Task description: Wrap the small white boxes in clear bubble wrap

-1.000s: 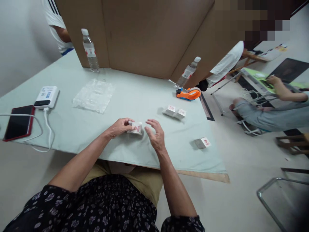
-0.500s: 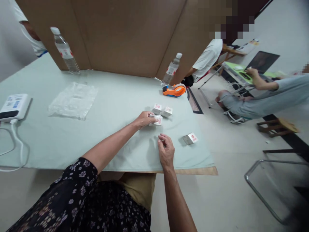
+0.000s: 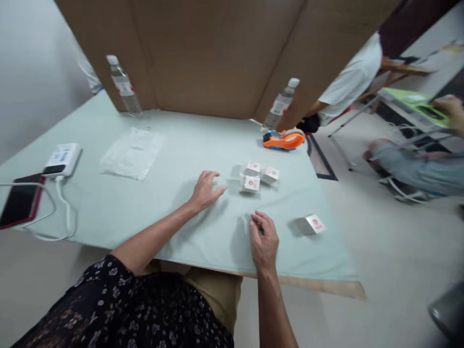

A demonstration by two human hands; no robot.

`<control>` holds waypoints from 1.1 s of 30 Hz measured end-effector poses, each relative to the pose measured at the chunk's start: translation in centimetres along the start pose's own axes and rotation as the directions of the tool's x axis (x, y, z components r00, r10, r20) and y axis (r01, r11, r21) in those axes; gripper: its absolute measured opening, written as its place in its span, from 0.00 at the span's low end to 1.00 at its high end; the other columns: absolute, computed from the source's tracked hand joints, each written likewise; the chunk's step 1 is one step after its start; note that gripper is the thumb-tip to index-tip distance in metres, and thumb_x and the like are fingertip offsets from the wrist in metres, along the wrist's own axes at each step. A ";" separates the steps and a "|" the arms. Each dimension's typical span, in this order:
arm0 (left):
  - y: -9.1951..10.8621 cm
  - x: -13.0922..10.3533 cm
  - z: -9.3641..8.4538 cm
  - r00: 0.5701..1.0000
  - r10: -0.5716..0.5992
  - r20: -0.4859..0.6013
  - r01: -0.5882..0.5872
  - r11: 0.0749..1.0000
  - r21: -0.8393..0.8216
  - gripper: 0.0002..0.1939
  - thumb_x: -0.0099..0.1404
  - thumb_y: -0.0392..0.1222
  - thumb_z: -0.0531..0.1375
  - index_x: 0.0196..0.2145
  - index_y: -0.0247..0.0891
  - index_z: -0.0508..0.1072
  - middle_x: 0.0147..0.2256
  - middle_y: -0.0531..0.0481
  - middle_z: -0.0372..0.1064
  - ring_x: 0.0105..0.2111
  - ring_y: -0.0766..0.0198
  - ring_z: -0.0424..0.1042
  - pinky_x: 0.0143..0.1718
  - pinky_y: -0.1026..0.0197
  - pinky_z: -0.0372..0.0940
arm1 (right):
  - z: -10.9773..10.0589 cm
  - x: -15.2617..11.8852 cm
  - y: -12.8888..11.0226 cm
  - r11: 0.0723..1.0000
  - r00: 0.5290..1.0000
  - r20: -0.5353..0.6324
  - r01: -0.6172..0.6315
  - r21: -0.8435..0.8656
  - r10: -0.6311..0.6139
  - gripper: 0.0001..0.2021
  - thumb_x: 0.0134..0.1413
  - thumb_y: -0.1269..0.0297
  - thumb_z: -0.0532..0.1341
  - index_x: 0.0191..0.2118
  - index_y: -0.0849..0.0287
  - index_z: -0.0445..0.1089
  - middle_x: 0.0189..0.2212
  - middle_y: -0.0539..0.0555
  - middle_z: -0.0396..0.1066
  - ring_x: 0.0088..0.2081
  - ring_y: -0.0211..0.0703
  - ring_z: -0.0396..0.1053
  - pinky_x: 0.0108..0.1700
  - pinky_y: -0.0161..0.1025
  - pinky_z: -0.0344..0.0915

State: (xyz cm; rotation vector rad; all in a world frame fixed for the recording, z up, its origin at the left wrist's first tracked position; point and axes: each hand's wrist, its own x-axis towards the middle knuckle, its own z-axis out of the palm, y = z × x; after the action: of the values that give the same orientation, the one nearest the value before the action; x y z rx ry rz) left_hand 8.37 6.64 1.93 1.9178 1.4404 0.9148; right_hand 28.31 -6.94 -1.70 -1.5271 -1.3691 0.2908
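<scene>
Three small white boxes with red print sit close together on the pale green tablecloth: one at the back (image 3: 253,167), one at the right (image 3: 270,175) and one in front (image 3: 251,183). My left hand (image 3: 205,192) is to the left of them, fingers apart, holding nothing. In front of the group is my right hand (image 3: 264,238), its fingers loosely curled with a gap to the thumb and nothing visible between them. A fourth white box (image 3: 312,224) lies apart, to the right of my right hand.
A brown cardboard panel (image 3: 210,58) stands behind, with water bottles (image 3: 126,89) (image 3: 280,107) before it. An orange tape dispenser (image 3: 286,140), a clear plastic bag (image 3: 132,153), a white power bank (image 3: 63,159) and a phone (image 3: 22,200) lie around. Other people sit beyond.
My left hand has let go of the front box and moved left, its fingers now spread. The view has shifted, bringing the phone into sight at the left.
</scene>
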 end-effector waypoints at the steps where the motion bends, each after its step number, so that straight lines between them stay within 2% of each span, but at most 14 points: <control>1: -1.3 -0.7 -2.1 0.999 0.033 -0.022 -0.030 0.992 0.120 0.20 0.59 0.40 0.62 0.49 0.38 0.70 0.52 0.40 0.66 0.54 0.51 0.65 0.58 0.49 0.59 | 0.0 0.1 0.1 1.000 1.000 -0.001 0.003 -0.007 -0.003 0.09 0.60 0.61 0.60 0.42 0.56 0.75 0.47 0.60 0.74 0.49 0.49 0.72 0.48 0.49 0.73; 3: -4.2 -2.1 -7.0 0.997 0.010 -0.080 0.020 0.929 0.371 0.20 0.57 0.35 0.61 0.49 0.39 0.72 0.55 0.37 0.64 0.58 0.45 0.60 0.61 0.45 0.55 | 0.0 0.3 0.3 1.000 1.000 0.001 0.007 -0.020 -0.007 0.10 0.59 0.60 0.60 0.41 0.56 0.76 0.46 0.60 0.74 0.48 0.49 0.72 0.47 0.48 0.73; 6: -8.2 -3.4 -14.1 0.980 -0.101 -0.174 0.191 0.742 0.643 0.25 0.54 0.30 0.58 0.51 0.37 0.72 0.60 0.33 0.61 0.64 0.38 0.52 0.61 0.39 0.49 | 0.2 0.6 0.5 0.999 1.000 0.007 0.017 -0.045 -0.017 0.11 0.58 0.58 0.60 0.40 0.56 0.76 0.46 0.60 0.74 0.47 0.49 0.73 0.47 0.48 0.72; 8: -10.2 -3.5 -17.6 0.957 -0.202 -0.207 0.289 0.628 0.722 0.19 0.57 0.31 0.56 0.46 0.36 0.75 0.54 0.32 0.66 0.61 0.37 0.55 0.58 0.39 0.50 | 0.2 0.7 0.6 0.997 1.000 0.011 0.028 -0.067 -0.027 0.11 0.58 0.58 0.59 0.40 0.57 0.76 0.45 0.60 0.75 0.46 0.49 0.73 0.47 0.49 0.72; 10: -11.3 -3.2 -19.3 0.937 -0.276 -0.216 0.342 0.581 0.738 0.15 0.60 0.31 0.53 0.41 0.35 0.76 0.48 0.32 0.71 0.56 0.41 0.63 0.55 0.42 0.53 | 0.2 0.8 0.9 0.995 0.999 0.010 0.037 -0.088 -0.037 0.12 0.58 0.58 0.59 0.39 0.57 0.77 0.45 0.60 0.75 0.46 0.50 0.73 0.47 0.49 0.71; 12: -11.4 -2.9 -19.2 0.938 -0.283 -0.201 0.336 0.592 0.733 0.15 0.62 0.31 0.51 0.39 0.35 0.77 0.45 0.33 0.72 0.51 0.44 0.66 0.52 0.45 0.55 | 0.1 1.0 1.2 0.994 0.999 0.008 0.046 -0.102 -0.045 0.12 0.58 0.57 0.59 0.39 0.58 0.77 0.44 0.61 0.76 0.46 0.51 0.73 0.48 0.50 0.71; 14: -10.3 -3.1 -17.6 0.959 -0.242 -0.147 0.271 0.634 0.724 0.14 0.63 0.32 0.51 0.38 0.35 0.77 0.44 0.33 0.71 0.50 0.45 0.67 0.50 0.46 0.57 | 0.2 1.2 1.3 0.993 0.999 0.011 0.050 -0.106 -0.049 0.12 0.57 0.57 0.60 0.39 0.57 0.77 0.44 0.61 0.76 0.45 0.51 0.74 0.47 0.51 0.71; 17: -7.1 -4.9 -13.5 0.988 -0.155 0.012 0.105 0.725 0.681 0.13 0.62 0.31 0.53 0.36 0.35 0.76 0.43 0.34 0.71 0.48 0.45 0.66 0.48 0.47 0.60 | 0.5 1.2 0.7 0.994 0.999 0.011 0.054 -0.098 -0.053 0.11 0.58 0.58 0.59 0.37 0.57 0.76 0.43 0.60 0.76 0.45 0.51 0.74 0.48 0.51 0.71; 20: -3.3 -8.0 -9.3 0.990 -0.074 0.124 -0.018 0.789 0.615 0.12 0.61 0.30 0.53 0.37 0.36 0.76 0.41 0.37 0.70 0.46 0.47 0.66 0.47 0.48 0.63 | 0.5 0.4 -1.0 0.993 0.996 -0.047 0.068 -0.100 -0.073 0.10 0.59 0.60 0.58 0.37 0.57 0.76 0.40 0.59 0.77 0.44 0.50 0.75 0.49 0.51 0.71; 23: -0.6 -11.0 -7.0 0.973 -0.024 0.231 -0.118 0.806 0.580 0.10 0.61 0.32 0.55 0.38 0.35 0.75 0.44 0.37 0.69 0.46 0.46 0.65 0.45 0.48 0.65 | -0.9 -0.4 -2.3 0.980 0.984 -0.116 0.119 -0.162 -0.139 0.09 0.61 0.62 0.57 0.39 0.56 0.75 0.39 0.58 0.78 0.45 0.50 0.75 0.52 0.52 0.69; 25: 0.1 -12.5 -6.7 0.951 0.020 0.308 -0.199 0.801 0.564 0.10 0.61 0.34 0.56 0.39 0.35 0.75 0.45 0.36 0.69 0.46 0.46 0.65 0.45 0.47 0.66 | -3.1 -0.3 -1.9 0.963 0.970 -0.183 0.112 -0.243 -0.159 0.09 0.60 0.63 0.57 0.41 0.56 0.74 0.42 0.59 0.77 0.48 0.50 0.73 0.55 0.54 0.67; 28: 0.1 -13.7 -7.1 0.919 0.087 0.384 -0.296 0.795 0.529 0.10 0.62 0.36 0.57 0.41 0.36 0.75 0.48 0.37 0.69 0.47 0.45 0.65 0.45 0.46 0.67 | -7.6 1.0 0.6 0.913 0.942 -0.317 -0.026 -0.408 -0.115 0.16 0.56 0.60 0.59 0.48 0.60 0.72 0.50 0.64 0.72 0.55 0.56 0.68 0.56 0.56 0.64; 31: -0.2 -14.7 -7.7 0.908 0.132 0.398 -0.334 0.800 0.498 0.11 0.61 0.35 0.59 0.42 0.37 0.74 0.50 0.38 0.68 0.48 0.46 0.65 0.46 0.46 0.68 | -11.3 3.3 4.3 0.832 0.947 -0.316 -0.224 -0.507 0.062 0.30 0.45 0.53 0.64 0.53 0.64 0.68 0.52 0.68 0.69 0.53 0.61 0.66 0.56 0.59 0.62; 33: -0.3 -15.3 -8.0 0.913 0.165 0.373 -0.338 0.819 0.464 0.11 0.61 0.33 0.59 0.42 0.37 0.74 0.51 0.39 0.68 0.49 0.48 0.66 0.48 0.46 0.68 | -12.4 4.8 6.2 0.785 0.941 -0.259 -0.326 -0.526 0.217 0.32 0.40 0.51 0.65 0.52 0.63 0.68 0.49 0.67 0.71 0.49 0.60 0.67 0.53 0.58 0.63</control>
State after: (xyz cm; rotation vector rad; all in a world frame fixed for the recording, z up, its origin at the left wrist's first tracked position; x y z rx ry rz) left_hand -0.99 -7.76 3.74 2.5710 1.3401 0.2918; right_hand 42.63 -8.13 1.12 -2.1977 -1.1297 -0.1011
